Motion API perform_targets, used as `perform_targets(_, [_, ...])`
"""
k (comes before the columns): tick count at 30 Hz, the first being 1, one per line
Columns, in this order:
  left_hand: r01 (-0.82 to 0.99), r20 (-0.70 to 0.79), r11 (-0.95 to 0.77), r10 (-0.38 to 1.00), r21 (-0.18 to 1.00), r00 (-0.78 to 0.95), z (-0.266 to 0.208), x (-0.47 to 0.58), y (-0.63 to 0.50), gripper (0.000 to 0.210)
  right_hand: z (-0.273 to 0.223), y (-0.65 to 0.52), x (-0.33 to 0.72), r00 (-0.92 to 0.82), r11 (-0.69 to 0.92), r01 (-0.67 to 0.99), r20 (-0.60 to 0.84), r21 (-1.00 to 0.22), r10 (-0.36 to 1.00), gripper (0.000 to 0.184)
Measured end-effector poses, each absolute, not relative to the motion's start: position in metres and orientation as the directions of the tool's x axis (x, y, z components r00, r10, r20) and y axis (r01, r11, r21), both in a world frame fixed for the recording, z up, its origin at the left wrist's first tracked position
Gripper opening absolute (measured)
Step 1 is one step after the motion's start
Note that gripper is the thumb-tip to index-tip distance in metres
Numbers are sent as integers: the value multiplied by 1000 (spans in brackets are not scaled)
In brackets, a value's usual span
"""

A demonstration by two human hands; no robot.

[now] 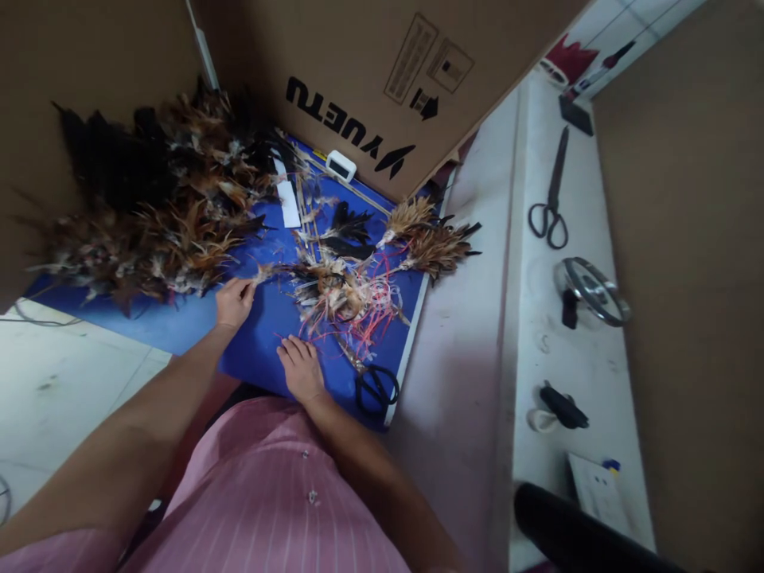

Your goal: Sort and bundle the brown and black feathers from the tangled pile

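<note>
My left hand [235, 303] is closed in a pinch on a small brown feather [263, 274], its tip pointing right over the blue tabletop [263, 318]. My right hand [301, 368] lies palm down near the front of the tabletop, fingers stretched out and holding nothing I can see. Beyond it is a loose pile of feathers [337, 293], tangled with pink and red strings [382, 310]. Black-handled scissors [376, 388] rest to the right of my right hand, blades partly under the strings.
A big feather heap [179, 215] covers the back left. Two tied feather bunches [435, 248] lie at the right edge. Behind stand a white digital timer [341, 165] and a cardboard box [358, 72]. Farther right, a ledge [537, 318] holds other scissors [555, 191] and a round mirror [594, 290].
</note>
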State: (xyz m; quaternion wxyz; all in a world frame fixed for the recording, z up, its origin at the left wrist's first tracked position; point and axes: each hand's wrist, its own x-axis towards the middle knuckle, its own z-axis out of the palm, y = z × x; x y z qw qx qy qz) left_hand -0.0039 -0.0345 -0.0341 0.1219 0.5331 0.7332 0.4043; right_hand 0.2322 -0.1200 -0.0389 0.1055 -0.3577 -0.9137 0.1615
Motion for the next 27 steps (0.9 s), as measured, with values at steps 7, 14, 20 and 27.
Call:
perform_targets(7, [686,218,123,896,717,-387,-32,-1,-33,18,-17,-112,233,-707,637,621,26,-458,707,30])
perform_targets(14, [635,186,130,895,762,-406,-25,-1,-33,19,24,-56,227,-549,501,695,69,-516,833,28])
perform_targets(20, [195,-128,246,870,950,-476,-5,23,-58,24,35,0,216,-484,446,780,29,-439,875,28])
perform_targets(27, [-90,-274,259,912,962,-306,32,61,-61,24,29,23,214,-531,459,810,-126,-365,838,31])
